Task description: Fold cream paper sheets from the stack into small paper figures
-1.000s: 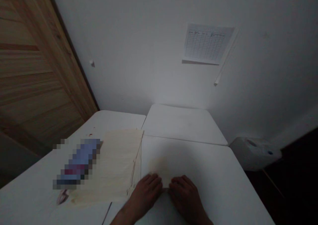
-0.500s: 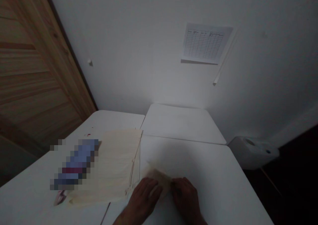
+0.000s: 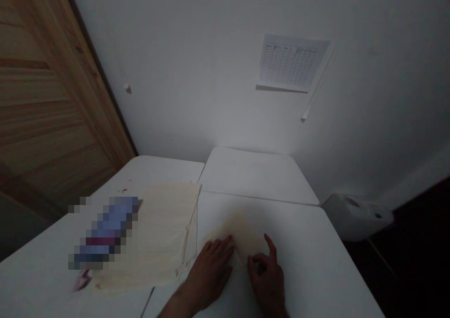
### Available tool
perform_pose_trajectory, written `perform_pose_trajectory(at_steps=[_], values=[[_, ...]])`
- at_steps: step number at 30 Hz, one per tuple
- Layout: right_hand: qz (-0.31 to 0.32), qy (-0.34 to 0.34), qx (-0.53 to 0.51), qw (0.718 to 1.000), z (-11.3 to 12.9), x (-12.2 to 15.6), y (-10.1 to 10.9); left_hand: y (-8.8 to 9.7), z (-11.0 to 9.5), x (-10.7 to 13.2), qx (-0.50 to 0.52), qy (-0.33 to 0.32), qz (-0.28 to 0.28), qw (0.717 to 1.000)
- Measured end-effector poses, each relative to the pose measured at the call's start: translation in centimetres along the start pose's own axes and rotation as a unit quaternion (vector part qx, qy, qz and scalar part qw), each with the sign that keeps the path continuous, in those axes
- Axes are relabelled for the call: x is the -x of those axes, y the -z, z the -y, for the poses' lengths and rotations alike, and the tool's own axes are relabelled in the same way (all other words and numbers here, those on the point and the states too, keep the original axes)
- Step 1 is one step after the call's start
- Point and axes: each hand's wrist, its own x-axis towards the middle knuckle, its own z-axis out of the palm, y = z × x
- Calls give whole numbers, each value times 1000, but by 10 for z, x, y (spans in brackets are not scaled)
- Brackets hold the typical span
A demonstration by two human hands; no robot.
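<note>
A small pale yellowish sheet [image 3: 242, 236], folded, lies on the white table [image 3: 298, 243] just ahead of my hands. My left hand [image 3: 211, 273] lies flat on its left part, fingers stretched forward. My right hand [image 3: 265, 278] rests at the sheet's near right edge, index finger raised and pointing forward, the other fingers curled with the thumb against the paper. A stack of cream sheets [image 3: 165, 233] lies to the left of my left hand.
A blurred-out bluish object [image 3: 103, 231] lies on the stack's left side. A wooden door [image 3: 45, 107] stands at left. A printed table sheet [image 3: 291, 62] hangs on the white wall. A white container [image 3: 356, 215] sits beyond the table's right edge.
The small sheet was pinched and lifted between both hands; now it lies flatter and further forward. My left hand has flattened on it and my right index finger has stretched out.
</note>
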Motion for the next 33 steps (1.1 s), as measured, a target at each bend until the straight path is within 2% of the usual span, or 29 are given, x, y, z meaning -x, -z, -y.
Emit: perform_pose_trajectory(at_steps=[2,3,5,7,10,12,15,18,21,26,30,33], values=[[-46,22,34,998,-2,-1,5,2,-1,0,6,-2,11,1000],[-68,56,55,995,-2,-3,8,3,-1,-1,9,-3,14,1000],[-99,171,95,976,0,-7,14,6,-1,-2,15,-10,22,1000],[-72,266,118,954,5,-13,19,8,-1,-5,19,-18,34,999],[-59,319,141,935,14,-23,24,8,0,-9,23,-19,48,998],[-33,333,141,932,19,-30,25,8,0,-11,29,-22,47,998],[41,336,133,932,20,-39,23,9,1,-11,45,-43,33,998],[116,324,140,928,16,-46,19,13,2,-11,49,-66,20,996],[163,317,156,921,9,-49,15,15,4,-11,44,-78,19,996],[174,308,173,919,2,-47,14,8,5,-15,25,-57,6,998],[183,295,183,920,6,-49,13,-4,7,-23,-6,-12,-18,1000],[182,291,201,918,10,-53,9,-9,9,-25,-24,-9,-31,999]])
